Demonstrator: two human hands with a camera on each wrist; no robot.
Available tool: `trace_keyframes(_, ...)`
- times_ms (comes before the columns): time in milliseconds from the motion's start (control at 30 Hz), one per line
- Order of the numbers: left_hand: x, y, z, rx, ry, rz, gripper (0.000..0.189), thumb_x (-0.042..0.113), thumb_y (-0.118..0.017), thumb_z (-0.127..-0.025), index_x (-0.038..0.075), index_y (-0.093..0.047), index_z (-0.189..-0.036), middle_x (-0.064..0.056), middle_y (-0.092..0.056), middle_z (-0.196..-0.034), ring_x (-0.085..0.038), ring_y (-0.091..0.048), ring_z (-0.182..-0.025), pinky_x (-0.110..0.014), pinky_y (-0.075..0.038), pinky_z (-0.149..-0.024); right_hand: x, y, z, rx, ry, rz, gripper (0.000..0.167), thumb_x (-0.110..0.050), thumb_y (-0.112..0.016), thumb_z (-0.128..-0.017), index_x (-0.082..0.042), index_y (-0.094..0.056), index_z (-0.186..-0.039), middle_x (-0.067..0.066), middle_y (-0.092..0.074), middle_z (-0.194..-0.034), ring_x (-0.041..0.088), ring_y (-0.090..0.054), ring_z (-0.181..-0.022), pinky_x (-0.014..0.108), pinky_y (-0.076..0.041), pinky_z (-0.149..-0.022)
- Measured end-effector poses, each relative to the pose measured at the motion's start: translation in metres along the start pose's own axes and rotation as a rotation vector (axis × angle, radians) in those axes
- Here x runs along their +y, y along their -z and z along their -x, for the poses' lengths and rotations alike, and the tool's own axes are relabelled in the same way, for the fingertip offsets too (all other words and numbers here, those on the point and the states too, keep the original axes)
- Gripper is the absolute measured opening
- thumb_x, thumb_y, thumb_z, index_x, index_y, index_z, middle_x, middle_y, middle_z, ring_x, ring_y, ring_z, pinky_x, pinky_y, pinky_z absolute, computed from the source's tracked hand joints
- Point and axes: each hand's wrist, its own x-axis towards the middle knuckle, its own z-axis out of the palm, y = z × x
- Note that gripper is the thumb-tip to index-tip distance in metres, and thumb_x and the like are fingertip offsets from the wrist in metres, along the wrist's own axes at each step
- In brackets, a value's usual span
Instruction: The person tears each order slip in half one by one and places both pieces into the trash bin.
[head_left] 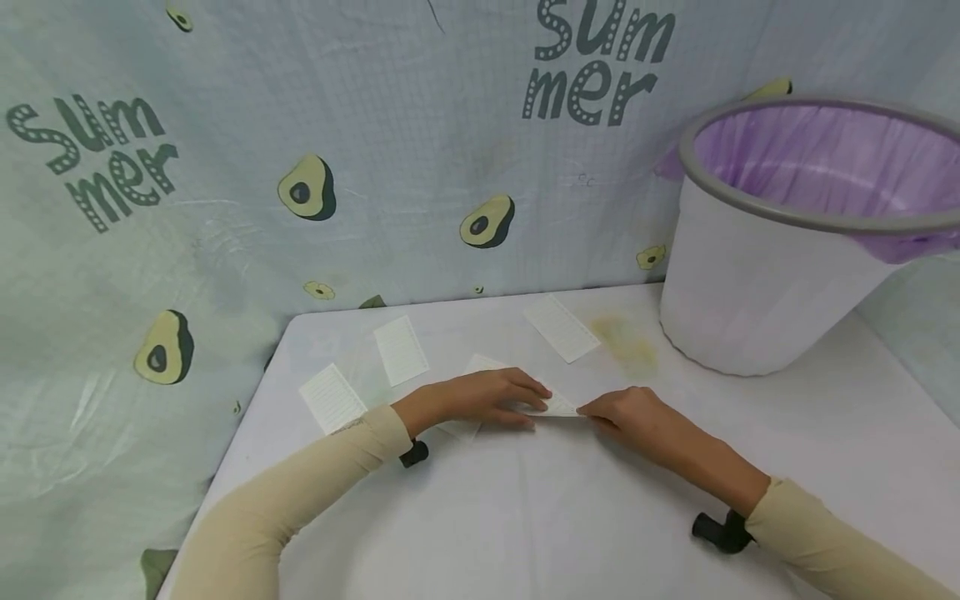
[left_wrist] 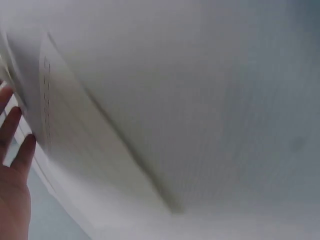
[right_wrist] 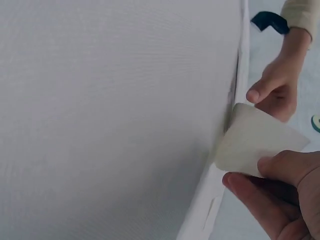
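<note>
My right hand (head_left: 641, 423) pinches the near edge of a small white paper sheet (head_left: 558, 406) between thumb and fingers. In the right wrist view, that paper (right_wrist: 255, 140) curves up with its plain side showing. My left hand (head_left: 495, 396) lies at the sheet's left end, fingers fairly straight and the thumb apart. It partly covers another paper slip (head_left: 461, 430) on the table. A printed sheet (left_wrist: 80, 130) lies near the left fingers in the left wrist view.
Several lined paper slips lie on the white table (head_left: 450, 533), including a left slip (head_left: 333, 398), a middle slip (head_left: 401, 350) and a back slip (head_left: 561, 327). A white bin (head_left: 750, 283) with a purple liner stands at the right. A printed curtain (head_left: 405, 150) hangs behind.
</note>
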Motion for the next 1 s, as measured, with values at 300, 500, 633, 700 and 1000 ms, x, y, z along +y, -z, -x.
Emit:
trace_keyframes(300,0.011,-0.015,0.001,0.144,0.062,0.125,0.031,0.019,-0.063,-0.103,0.008,-0.069,-0.131,-0.003,-0.068,-0.133,-0.015,-0.058,-0.129,-0.025,-0.044,-0.109,0.004,0.003,0.0,0.127,-0.036,-0.022,0.021,0.009,-0.08,-0.08,-0.003,-0.08,-0.096,0.004,-0.078,-0.089,0.017,-0.075,-0.078,0.027,-0.06,-0.067)
trace_keyframes(500,0.012,-0.016,0.004,0.275,0.054,0.226,0.026,0.013,-0.065,-0.101,0.009,-0.073,-0.126,-0.003,-0.073,-0.123,-0.009,-0.067,-0.115,-0.02,-0.051,-0.098,0.005,0.003,0.0,0.11,-0.093,-0.046,0.021,0.009,-0.079,-0.081,-0.003,-0.079,-0.099,0.007,-0.078,-0.091,0.018,-0.074,-0.079,0.029,-0.06,-0.067)
trace_keyframes(633,0.016,-0.015,0.005,0.367,0.026,0.269,0.023,0.008,-0.068,-0.098,0.007,-0.075,-0.12,-0.003,-0.075,-0.118,-0.009,-0.069,-0.111,-0.02,-0.053,-0.093,0.005,0.006,-0.001,0.098,-0.136,-0.081,0.024,0.006,-0.08,-0.082,-0.006,-0.078,-0.103,0.004,-0.078,-0.091,0.013,-0.07,-0.074,0.027,-0.058,-0.064)
trace_keyframes(700,0.019,-0.014,0.005,0.394,0.022,0.273,0.022,0.007,-0.069,-0.097,0.006,-0.076,-0.119,-0.004,-0.075,-0.116,-0.009,-0.07,-0.109,-0.02,-0.054,-0.092,0.005,0.009,-0.001,0.103,-0.151,-0.104,0.025,0.001,-0.081,-0.083,-0.008,-0.078,-0.106,0.001,-0.077,-0.09,0.01,-0.069,-0.072,0.025,-0.057,-0.063)
trace_keyframes(1000,0.031,-0.014,0.005,0.398,0.015,0.265,0.021,0.006,-0.068,-0.098,0.004,-0.076,-0.117,-0.006,-0.076,-0.113,-0.007,-0.07,-0.106,-0.02,-0.055,-0.088,0.003,0.01,-0.007,0.152,-0.082,-0.206,0.019,-0.005,-0.083,-0.083,-0.007,-0.081,-0.102,0.0,-0.079,-0.091,0.003,-0.069,-0.071,0.02,-0.056,-0.061)
